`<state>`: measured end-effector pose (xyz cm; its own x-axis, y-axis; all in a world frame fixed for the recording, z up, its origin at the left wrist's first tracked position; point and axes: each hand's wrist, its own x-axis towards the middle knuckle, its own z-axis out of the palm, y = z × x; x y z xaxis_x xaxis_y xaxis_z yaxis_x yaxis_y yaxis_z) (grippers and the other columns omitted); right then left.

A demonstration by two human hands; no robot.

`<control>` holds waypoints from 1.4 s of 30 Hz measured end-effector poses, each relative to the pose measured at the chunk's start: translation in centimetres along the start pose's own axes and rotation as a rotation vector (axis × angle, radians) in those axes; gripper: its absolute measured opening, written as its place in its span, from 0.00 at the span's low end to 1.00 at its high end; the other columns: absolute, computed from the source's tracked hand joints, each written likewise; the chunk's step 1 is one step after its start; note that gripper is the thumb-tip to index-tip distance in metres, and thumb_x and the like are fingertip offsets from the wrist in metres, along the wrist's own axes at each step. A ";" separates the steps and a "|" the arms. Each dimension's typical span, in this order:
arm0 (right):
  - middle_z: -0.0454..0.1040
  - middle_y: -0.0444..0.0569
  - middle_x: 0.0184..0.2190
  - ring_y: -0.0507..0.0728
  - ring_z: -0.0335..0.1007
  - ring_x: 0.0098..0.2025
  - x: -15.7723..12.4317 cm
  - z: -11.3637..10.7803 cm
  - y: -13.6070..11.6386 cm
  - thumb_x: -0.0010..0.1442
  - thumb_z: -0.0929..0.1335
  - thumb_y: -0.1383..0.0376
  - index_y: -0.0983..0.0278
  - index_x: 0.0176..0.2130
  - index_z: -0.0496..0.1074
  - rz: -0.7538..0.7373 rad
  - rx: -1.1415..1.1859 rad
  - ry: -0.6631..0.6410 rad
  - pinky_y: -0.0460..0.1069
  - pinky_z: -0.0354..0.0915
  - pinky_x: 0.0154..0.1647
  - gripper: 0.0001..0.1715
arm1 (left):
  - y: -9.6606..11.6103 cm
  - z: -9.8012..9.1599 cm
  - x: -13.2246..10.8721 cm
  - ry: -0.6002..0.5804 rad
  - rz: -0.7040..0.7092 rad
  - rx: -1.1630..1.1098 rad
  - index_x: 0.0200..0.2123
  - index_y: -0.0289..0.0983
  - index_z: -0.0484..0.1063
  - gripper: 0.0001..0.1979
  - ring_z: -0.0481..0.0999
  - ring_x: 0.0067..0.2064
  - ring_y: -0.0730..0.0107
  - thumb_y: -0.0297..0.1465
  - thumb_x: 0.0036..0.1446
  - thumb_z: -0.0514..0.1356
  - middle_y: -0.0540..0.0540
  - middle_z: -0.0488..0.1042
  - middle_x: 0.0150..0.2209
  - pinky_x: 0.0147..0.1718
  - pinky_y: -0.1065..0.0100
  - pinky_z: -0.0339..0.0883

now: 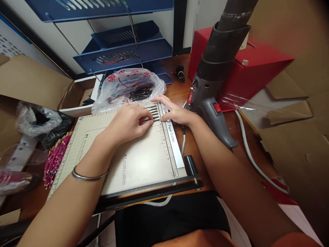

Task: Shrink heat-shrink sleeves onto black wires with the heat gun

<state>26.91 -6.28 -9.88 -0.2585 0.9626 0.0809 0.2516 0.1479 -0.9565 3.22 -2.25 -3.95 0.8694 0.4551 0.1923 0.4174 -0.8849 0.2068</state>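
Note:
Several short black strips (154,112) lie side by side in a row on the pale, ruled board of a paper cutter (144,161). My left hand (131,120) rests on the board, thumb and forefinger pinched at the left end of the nearest strip. At the strips' right ends is my right hand (177,113), its fingers stretched out and apart. Its forefinger lies along the far side of the row, and the thumb tip touches the board's ruled edge by the nearest strip. The cutter's black handle (190,165) sits at the near right corner.
Behind the board sits a clear plastic bag (138,77) of thin black pieces, below blue tray shelves (123,55). A grey heat gun (213,89) and red box (257,58) stand right. Magenta cords (58,157) lie left, near a cardboard box (38,72).

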 end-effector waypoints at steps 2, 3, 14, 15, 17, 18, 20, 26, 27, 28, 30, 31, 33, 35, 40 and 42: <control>0.48 0.55 0.80 0.70 0.31 0.87 0.0 -0.1 0.1 0.44 0.73 0.63 0.58 0.68 0.67 -0.011 -0.013 -0.014 0.67 0.28 0.87 0.53 | 0.0 0.0 0.0 -0.014 0.001 -0.010 0.39 0.40 0.85 0.13 0.76 0.37 0.60 0.37 0.68 0.60 0.45 0.82 0.31 0.42 0.59 0.62; 0.48 0.55 0.80 0.70 0.31 0.87 0.0 -0.1 0.1 0.44 0.74 0.63 0.58 0.69 0.66 -0.015 -0.025 -0.019 0.68 0.28 0.87 0.53 | -0.1 0.0 0.0 -0.021 0.003 -0.012 0.39 0.40 0.85 0.14 0.75 0.37 0.60 0.38 0.69 0.60 0.45 0.81 0.31 0.42 0.59 0.62; 0.50 0.55 0.79 0.71 0.36 0.85 0.2 -0.4 0.3 0.46 0.75 0.62 0.58 0.71 0.65 -0.037 -0.082 -0.032 0.68 0.30 0.87 0.54 | 0.0 -0.2 0.0 -0.028 -0.006 -0.005 0.39 0.39 0.85 0.13 0.75 0.37 0.60 0.37 0.68 0.61 0.45 0.81 0.31 0.42 0.59 0.62; 0.50 0.56 0.79 0.72 0.36 0.85 0.2 -0.4 0.3 0.46 0.75 0.63 0.59 0.71 0.65 -0.035 -0.081 -0.033 0.68 0.31 0.87 0.55 | 0.0 -0.2 0.0 -0.024 -0.007 -0.003 0.38 0.39 0.85 0.13 0.75 0.37 0.60 0.37 0.68 0.61 0.45 0.80 0.31 0.42 0.59 0.62; 0.52 0.57 0.78 0.72 0.37 0.85 0.2 -0.4 0.3 0.46 0.75 0.62 0.60 0.71 0.64 -0.040 -0.075 -0.038 0.69 0.32 0.87 0.54 | 0.0 -0.2 0.1 -0.018 -0.008 -0.002 0.38 0.39 0.85 0.14 0.75 0.37 0.59 0.37 0.67 0.61 0.45 0.80 0.31 0.42 0.59 0.62; 0.53 0.57 0.77 0.73 0.39 0.84 0.2 -0.4 0.3 0.47 0.75 0.62 0.60 0.70 0.64 -0.049 -0.070 -0.044 0.69 0.32 0.87 0.54 | 0.0 -0.2 0.1 -0.020 -0.009 -0.004 0.38 0.39 0.85 0.14 0.75 0.37 0.60 0.37 0.67 0.60 0.45 0.80 0.31 0.42 0.59 0.62; 0.56 0.56 0.75 0.73 0.42 0.83 0.2 -0.5 0.4 0.48 0.75 0.61 0.59 0.70 0.64 -0.073 -0.064 -0.055 0.70 0.33 0.87 0.53 | 0.0 -0.1 0.0 -0.022 -0.010 -0.010 0.38 0.39 0.85 0.13 0.75 0.36 0.60 0.37 0.67 0.61 0.45 0.81 0.31 0.41 0.59 0.61; 0.55 0.56 0.76 0.73 0.42 0.83 0.3 -0.4 0.5 0.48 0.76 0.62 0.59 0.69 0.64 -0.061 -0.083 -0.056 0.70 0.32 0.87 0.52 | 0.1 -0.1 0.0 -0.009 -0.007 0.001 0.37 0.39 0.85 0.13 0.74 0.35 0.60 0.36 0.67 0.60 0.45 0.79 0.30 0.41 0.59 0.60; 0.55 0.57 0.75 0.73 0.43 0.83 0.3 -0.4 0.5 0.47 0.76 0.62 0.60 0.69 0.64 -0.057 -0.087 -0.058 0.70 0.32 0.87 0.53 | 0.2 -0.1 0.0 -0.013 -0.008 -0.002 0.38 0.39 0.85 0.13 0.74 0.35 0.60 0.36 0.67 0.60 0.45 0.80 0.30 0.41 0.59 0.61; 0.55 0.58 0.75 0.73 0.43 0.83 0.3 -0.4 0.5 0.47 0.76 0.62 0.61 0.70 0.64 -0.057 -0.088 -0.062 0.70 0.31 0.87 0.53 | 0.2 -0.2 0.0 -0.019 -0.009 -0.007 0.38 0.39 0.85 0.13 0.74 0.35 0.61 0.36 0.67 0.60 0.45 0.80 0.30 0.41 0.59 0.61; 0.56 0.58 0.75 0.73 0.43 0.83 0.4 -0.5 0.6 0.47 0.76 0.61 0.61 0.69 0.64 -0.068 -0.082 -0.064 0.70 0.31 0.87 0.53 | 0.1 -0.3 0.0 -0.024 -0.008 -0.013 0.38 0.39 0.85 0.13 0.74 0.34 0.62 0.36 0.67 0.60 0.45 0.80 0.30 0.40 0.60 0.61; 0.56 0.57 0.74 0.73 0.43 0.83 0.4 -0.5 0.6 0.47 0.76 0.61 0.60 0.69 0.64 -0.076 -0.078 -0.063 0.70 0.31 0.87 0.53 | 0.1 -0.4 0.0 -0.022 -0.004 -0.012 0.38 0.39 0.85 0.13 0.73 0.33 0.62 0.36 0.66 0.61 0.46 0.79 0.30 0.39 0.60 0.61; 0.57 0.55 0.74 0.73 0.42 0.83 0.4 -0.5 0.7 0.48 0.76 0.60 0.58 0.69 0.65 -0.080 -0.072 -0.057 0.71 0.30 0.86 0.52 | 0.0 -0.4 0.1 -0.015 0.004 -0.009 0.37 0.39 0.85 0.13 0.73 0.32 0.63 0.36 0.66 0.61 0.46 0.79 0.29 0.38 0.60 0.61; 0.55 0.55 0.75 0.73 0.41 0.83 0.4 -0.4 0.6 0.48 0.76 0.60 0.58 0.69 0.65 -0.066 -0.074 -0.052 0.71 0.29 0.86 0.52 | -0.1 -0.5 0.1 -0.010 0.008 -0.012 0.37 0.39 0.85 0.13 0.73 0.32 0.63 0.37 0.66 0.61 0.47 0.79 0.28 0.38 0.61 0.61; 0.52 0.55 0.77 0.73 0.39 0.83 0.3 -0.2 0.4 0.46 0.75 0.61 0.58 0.69 0.65 -0.042 -0.058 -0.040 0.71 0.28 0.86 0.52 | -0.1 -0.4 0.1 -0.004 0.017 -0.013 0.37 0.39 0.85 0.13 0.73 0.31 0.64 0.36 0.67 0.61 0.46 0.79 0.29 0.38 0.61 0.61; 0.52 0.55 0.77 0.73 0.40 0.83 0.3 -0.3 0.5 0.47 0.75 0.61 0.58 0.69 0.65 -0.051 -0.047 -0.044 0.71 0.28 0.86 0.51 | -0.1 -0.3 0.0 0.004 0.016 -0.012 0.37 0.39 0.85 0.13 0.73 0.32 0.63 0.36 0.67 0.61 0.46 0.79 0.29 0.39 0.60 0.62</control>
<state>27.20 -5.91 -10.24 -0.3125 0.9429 0.1156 0.2803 0.2078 -0.9371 3.13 -2.10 -3.66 0.8750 0.4410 0.1998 0.3999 -0.8909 0.2153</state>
